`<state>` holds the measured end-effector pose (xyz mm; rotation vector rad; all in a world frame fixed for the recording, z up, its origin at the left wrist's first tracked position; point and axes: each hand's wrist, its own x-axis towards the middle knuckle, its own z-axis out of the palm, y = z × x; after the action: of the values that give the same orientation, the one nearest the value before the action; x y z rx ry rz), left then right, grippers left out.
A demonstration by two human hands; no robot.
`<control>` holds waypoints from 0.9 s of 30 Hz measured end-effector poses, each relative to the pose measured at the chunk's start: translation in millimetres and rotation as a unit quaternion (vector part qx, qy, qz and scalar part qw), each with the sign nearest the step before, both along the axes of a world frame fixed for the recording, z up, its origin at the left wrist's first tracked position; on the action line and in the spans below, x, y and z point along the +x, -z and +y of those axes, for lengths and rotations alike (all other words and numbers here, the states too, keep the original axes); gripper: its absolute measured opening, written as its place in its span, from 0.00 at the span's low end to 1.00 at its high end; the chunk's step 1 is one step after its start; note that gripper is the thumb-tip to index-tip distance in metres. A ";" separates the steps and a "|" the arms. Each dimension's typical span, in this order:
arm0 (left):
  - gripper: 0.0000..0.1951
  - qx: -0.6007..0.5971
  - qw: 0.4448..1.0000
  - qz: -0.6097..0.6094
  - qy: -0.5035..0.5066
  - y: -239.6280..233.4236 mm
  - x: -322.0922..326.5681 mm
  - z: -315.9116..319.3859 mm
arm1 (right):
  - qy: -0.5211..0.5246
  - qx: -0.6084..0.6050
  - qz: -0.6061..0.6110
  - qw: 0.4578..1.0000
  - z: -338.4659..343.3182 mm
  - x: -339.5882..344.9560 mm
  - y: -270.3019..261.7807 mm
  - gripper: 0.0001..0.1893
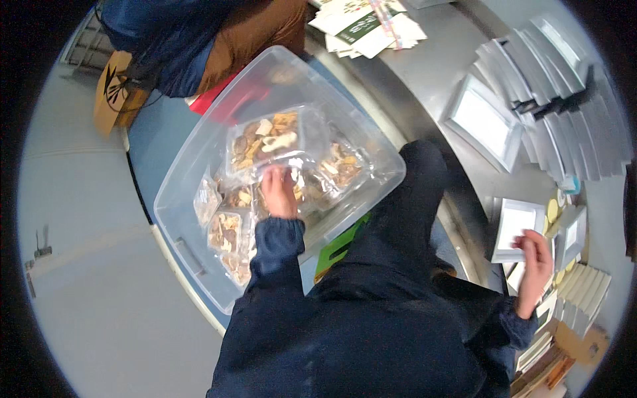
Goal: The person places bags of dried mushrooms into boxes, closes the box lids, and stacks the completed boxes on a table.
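Inside a large clear plastic tub (184, 164) lie several clear packs of dried mushroom pieces. My left hand (280, 191) reaches into the tub and touches the near edge of a square pack (266, 139); its fingertips are blurred, so a grip cannot be made out. Other packs (226, 231) lie to the left and right of that hand. At the right, over the metal table, my right hand (535, 263) is raised with bent fingers beside a white-and-grey tray (520, 224). Whether it touches the tray is not clear.
Stacked grey trays (537, 64) stand on the metal table (428, 64), with a banded pile of printed cards (368, 30) at its far end. Another person's brown-clad leg (254, 45) is beyond the tub. A cardboard box (117, 94) stands at upper left.
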<state>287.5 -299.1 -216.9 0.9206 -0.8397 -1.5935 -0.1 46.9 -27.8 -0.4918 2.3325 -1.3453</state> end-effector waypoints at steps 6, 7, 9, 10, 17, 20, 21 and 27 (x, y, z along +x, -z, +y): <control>0.06 -0.238 0.917 -0.254 0.195 -86.1 -53.7 106.2 | -0.080 -0.158 -0.050 0.983 -89.3 44.1 -0.9 0.13; 0.07 -0.285 0.886 -0.264 0.254 -91.8 -66.4 117.7 | -0.032 -0.153 -0.006 0.988 -89.2 36.8 15.6 0.15; 0.07 -0.341 0.823 -0.227 0.394 -93.4 -96.5 146.7 | -0.006 -0.168 -0.088 0.982 -66.3 22.0 29.1 0.23; 0.06 -0.383 0.797 -0.203 0.421 -72.1 -100.5 167.1 | 0.043 -0.218 -0.140 0.965 -51.7 20.3 40.2 0.24; 0.19 0.271 0.554 -0.038 0.787 -93.4 -146.4 272.6 | 0.273 -0.475 -0.369 0.751 99.7 54.1 89.3 0.22; 0.22 0.282 0.461 -0.108 0.834 -73.2 -162.3 296.7 | 0.390 -0.496 -0.301 0.715 151.9 77.9 102.0 0.24; 0.24 0.001 0.516 -0.038 0.855 -55.8 -165.8 306.5 | 0.435 -0.472 -0.249 0.726 159.9 78.9 89.1 0.24; 0.35 -0.260 0.676 -0.267 0.636 -20.5 -233.5 293.0 | 0.504 -0.236 0.201 0.806 227.0 -24.3 24.8 0.16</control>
<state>54.0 -6.1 -196.4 0.2546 -2.6070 -1.9414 -24.4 274.0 -52.6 0.5257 2.6836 -2.5361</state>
